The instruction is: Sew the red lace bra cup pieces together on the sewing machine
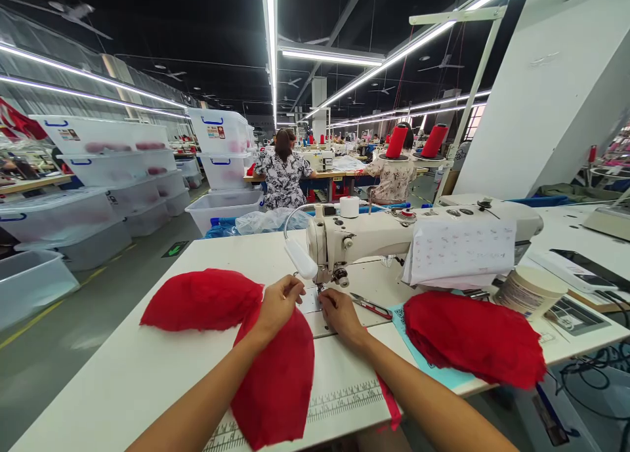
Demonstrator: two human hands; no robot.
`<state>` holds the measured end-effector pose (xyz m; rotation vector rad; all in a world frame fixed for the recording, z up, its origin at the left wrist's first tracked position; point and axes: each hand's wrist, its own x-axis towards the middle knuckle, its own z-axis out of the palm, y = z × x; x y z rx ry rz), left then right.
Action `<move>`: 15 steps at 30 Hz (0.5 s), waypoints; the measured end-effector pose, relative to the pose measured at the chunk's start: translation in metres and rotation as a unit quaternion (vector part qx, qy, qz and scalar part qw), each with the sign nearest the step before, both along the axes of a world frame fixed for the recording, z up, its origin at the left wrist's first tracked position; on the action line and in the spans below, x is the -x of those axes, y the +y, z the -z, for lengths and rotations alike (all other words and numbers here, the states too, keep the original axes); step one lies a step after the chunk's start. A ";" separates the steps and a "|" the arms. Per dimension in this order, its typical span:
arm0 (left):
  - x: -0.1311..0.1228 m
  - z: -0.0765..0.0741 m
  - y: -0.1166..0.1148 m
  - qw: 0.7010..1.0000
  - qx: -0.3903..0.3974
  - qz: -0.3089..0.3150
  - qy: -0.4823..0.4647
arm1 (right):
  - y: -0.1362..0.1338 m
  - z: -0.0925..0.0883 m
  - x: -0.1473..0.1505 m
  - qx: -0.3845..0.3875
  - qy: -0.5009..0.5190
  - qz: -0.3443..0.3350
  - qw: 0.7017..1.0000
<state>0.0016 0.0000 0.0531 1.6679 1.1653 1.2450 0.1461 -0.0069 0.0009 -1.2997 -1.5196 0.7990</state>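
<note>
My left hand [281, 302] is pinched just left of the needle of a white sewing machine [374, 232]. Whatever its fingertips hold is too small to make out. My right hand [343, 315] has its fingers closed right by the presser foot [320, 288], and its fingertips hide what is between them. A red fabric piece [278, 386] lies under my left wrist and reaches to the table's front edge. Left of it rests a folded stack of red fabric [201, 301]. From beneath my right forearm a narrow red strip [390, 399] hangs over the edge.
Thread snips [371, 306] lie right of my right hand. Further right are a second red fabric stack [472, 337] on a light-blue sheet and a cream tub [531, 291]. A printed ruler [344, 399] runs along the front edge. Plastic bins [221, 137] and two seated people are beyond.
</note>
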 end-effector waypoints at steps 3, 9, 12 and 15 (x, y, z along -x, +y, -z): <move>0.002 -0.002 0.001 0.998 0.039 -0.005 -0.058 | 0.006 0.001 0.000 -0.013 -0.051 0.014 0.999; -0.008 -0.001 0.000 0.984 0.105 -0.029 -0.144 | 0.010 0.000 0.000 -0.017 -0.158 0.052 0.986; -0.016 0.002 -0.004 0.977 0.119 -0.046 -0.173 | 0.010 0.000 0.000 -0.003 -0.202 0.085 0.976; -0.022 0.003 -0.008 0.972 0.121 -0.062 -0.192 | 0.011 0.001 0.000 0.009 -0.233 0.111 0.966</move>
